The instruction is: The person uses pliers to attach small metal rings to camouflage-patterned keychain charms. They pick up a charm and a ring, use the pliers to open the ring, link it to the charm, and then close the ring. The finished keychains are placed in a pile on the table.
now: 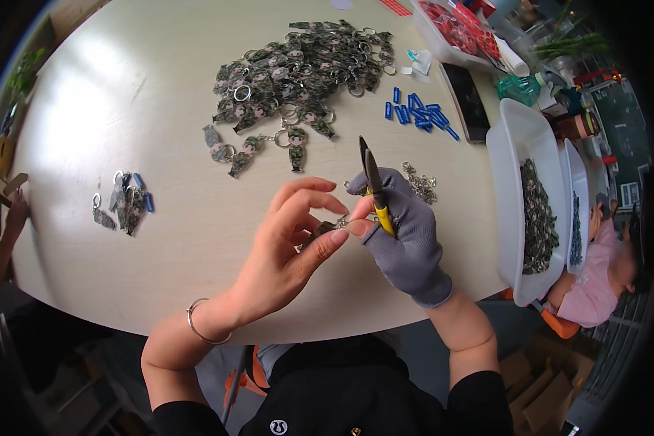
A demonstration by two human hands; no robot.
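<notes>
My left hand (287,236) pinches a small camouflage-patterned keychain charm (320,231) between thumb and fingers, mostly hidden by them. My right hand (410,243), in a grey fingerless glove, holds pliers (374,182) with dark pointed jaws and yellow handles, jaws pointing away from me. Its bare thumb and fingertip meet the charm's metal end beside my left fingertips. Just beyond the right hand lies a small heap of silver chain and ring pieces (420,183). Farther off is a big pile of camouflage figure keychains (291,73), with a few apart at its near edge.
Blue tube-shaped pieces (418,112) lie near a black phone (465,102). Several charms with blue pieces (128,207) form a small group at left. A white bin (512,218) of charms stands at right; a red-filled box (450,33) sits beyond. Other people (588,283) sit at both sides.
</notes>
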